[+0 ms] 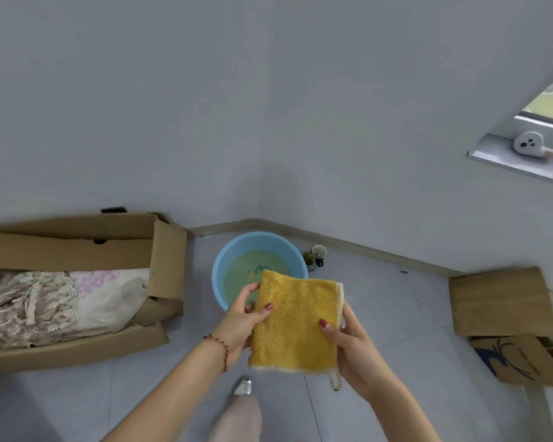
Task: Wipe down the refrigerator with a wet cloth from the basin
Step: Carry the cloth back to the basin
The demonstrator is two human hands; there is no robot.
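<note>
The cloth [296, 320] hides the near edge of the blue basin [224, 266] on the floor, and both hands pinch it, left hand [241, 323] on its left side and right hand [353, 349] on its right, holding the yellow, fluffy, white-edged square spread flat above the basin.

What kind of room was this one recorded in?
Probably a spare or storage corner of a home: open cardboard box of folded fabrics on the grey tiled floor, round blue plastic basin by the wall, small plush toy on the windowsill.
</note>
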